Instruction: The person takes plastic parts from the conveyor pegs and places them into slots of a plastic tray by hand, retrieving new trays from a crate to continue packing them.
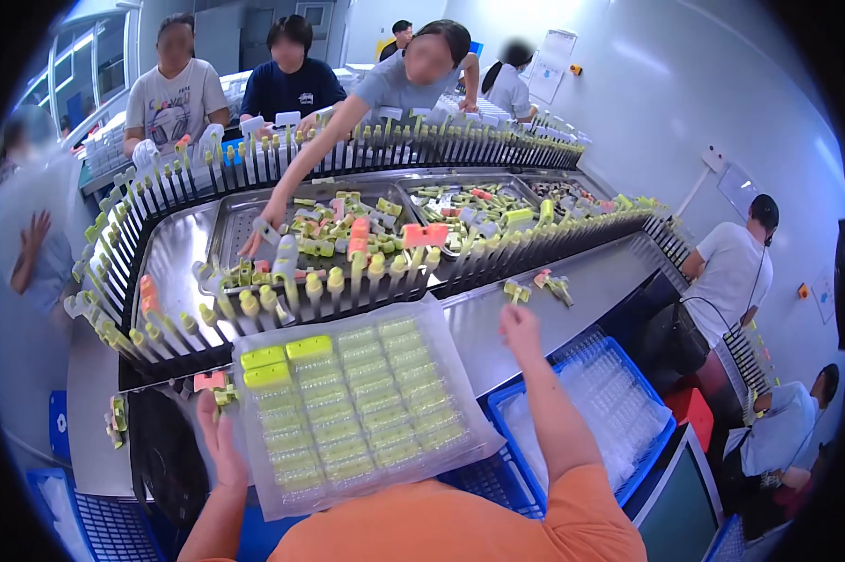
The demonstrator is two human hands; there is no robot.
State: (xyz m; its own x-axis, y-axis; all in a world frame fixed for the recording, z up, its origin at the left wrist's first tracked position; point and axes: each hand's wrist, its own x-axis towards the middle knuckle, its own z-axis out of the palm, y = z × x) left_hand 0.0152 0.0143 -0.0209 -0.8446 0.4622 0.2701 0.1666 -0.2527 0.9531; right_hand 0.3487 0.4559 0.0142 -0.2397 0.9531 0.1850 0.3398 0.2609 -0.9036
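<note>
A clear plastic blister tray (pixel 361 403) lies before me, tilted, with rows of pockets. Bright yellow-green blocks (pixel 308 347) fill three pockets at its far left corner; the other pockets look paler green through the plastic. Beside the tray's left edge is my left hand (pixel 220 438), fingers stretched out, near a small pink and green part (pixel 214 382). Whether it touches the tray I cannot tell. My right hand (pixel 519 330) is closed over the steel ledge to the right, just short of a yellow-green part (pixel 516 291). Anything between its fingers is hidden.
A rack of upright black holders (pixel 497 255) with yellow-green tips curves beyond the tray. Inside it, steel trays (pixel 218 245) hold loose parts, and a co-worker's arm (pixel 315 159) reaches in. At right stands a blue crate (pixel 661 426) of clear trays. Other people work around.
</note>
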